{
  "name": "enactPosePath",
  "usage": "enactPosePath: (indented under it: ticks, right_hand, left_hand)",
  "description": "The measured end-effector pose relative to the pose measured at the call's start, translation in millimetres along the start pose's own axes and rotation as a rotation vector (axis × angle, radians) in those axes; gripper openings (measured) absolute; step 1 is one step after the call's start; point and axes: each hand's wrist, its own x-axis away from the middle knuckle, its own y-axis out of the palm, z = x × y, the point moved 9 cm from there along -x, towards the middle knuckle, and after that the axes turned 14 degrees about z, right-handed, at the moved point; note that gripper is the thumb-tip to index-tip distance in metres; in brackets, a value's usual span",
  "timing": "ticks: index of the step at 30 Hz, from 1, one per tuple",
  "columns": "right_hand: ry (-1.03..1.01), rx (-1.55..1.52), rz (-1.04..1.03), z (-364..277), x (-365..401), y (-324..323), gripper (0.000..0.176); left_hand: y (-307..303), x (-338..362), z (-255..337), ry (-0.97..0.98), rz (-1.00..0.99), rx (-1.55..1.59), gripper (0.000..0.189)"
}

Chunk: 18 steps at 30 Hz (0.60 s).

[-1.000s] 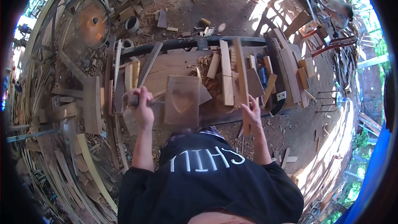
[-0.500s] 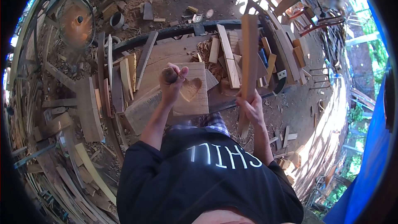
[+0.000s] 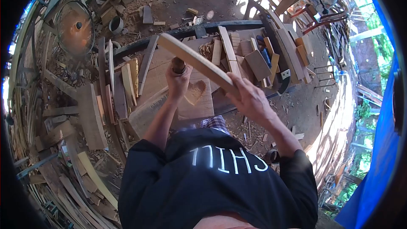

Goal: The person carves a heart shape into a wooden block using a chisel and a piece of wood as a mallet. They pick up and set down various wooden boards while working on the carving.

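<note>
My left hand (image 3: 179,82) is closed around the upright round wooden handle of a chisel (image 3: 178,65); its blade is hidden below my fist. It stands at the left side of a heart-shaped hollow (image 3: 196,92) carved in a pale square board (image 3: 202,109). My right hand (image 3: 251,99) grips one end of a long wooden bar (image 3: 197,58). The bar slants up to the left, its far end above the chisel handle and overlapping it in this view.
The carved board lies on a wide wooden bench plank (image 3: 165,53). Several offcuts (image 3: 256,63) and wood shavings (image 3: 206,51) lie at its back right. Long planks (image 3: 91,116) lean at the left. A fan (image 3: 77,26) with a round guard stands at the back left.
My right hand has swung the bar from upright at the right to slanting left over the chisel. My left hand has shifted slightly, still holding the chisel.
</note>
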Motion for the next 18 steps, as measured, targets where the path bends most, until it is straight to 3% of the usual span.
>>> enactPosePath:
  ticks: [2,6,8,10,11,12,14,15,16,18]
  right_hand:
    - [0.002,0.067,0.04,-8.3,-13.3,-25.4,0.059]
    - [-0.224,-0.171,0.371,-36.4,-24.0,-51.1,0.069]
    - [-0.182,-0.151,0.251,-24.7,-25.3,-35.1,0.071]
    - [-0.119,0.204,-0.045,-8.9,-29.2,-7.7,0.073]
    - [-0.033,0.177,-0.1,-3.4,-30.2,-14.0,0.076]
    - [-0.044,0.18,-0.11,-5.9,-33.9,-16.1,0.076]
    - [-0.141,-0.04,0.223,-21.0,-39.9,-46.2,0.076]
    - [-0.205,-0.122,0.338,-27.9,-41.3,-53.5,0.077]
    - [-0.208,-0.123,0.335,-20.9,-42.4,-49.9,0.077]
    - [-0.157,0.094,0.046,5.4,-44.6,-11.2,0.076]
  left_hand:
    - [0.6,-6.4,-11.3,-0.036,-0.044,-0.069,0.015]
    - [7.6,-17.5,-20.9,-0.109,-0.078,-0.198,0.014]
    - [10.0,-21.5,-21.3,-0.037,-0.063,-0.183,0.018]
    - [13.9,-20.3,-22.5,0.019,-0.038,-0.175,0.018]
    - [14.7,-21.7,-21.2,0.072,-0.007,-0.166,0.019]
    - [14.3,-24.3,-17.8,0.069,0.009,-0.164,0.019]
    - [16.2,-24.8,-30.3,-0.118,-0.038,-0.298,0.014]
    - [16.3,-25.5,-28.6,-0.109,0.005,-0.257,0.013]
    - [16.6,-27.1,-32.2,-0.11,0.01,-0.257,0.013]
    - [18.6,-32.6,-41.2,-0.132,0.0,-0.199,0.013]
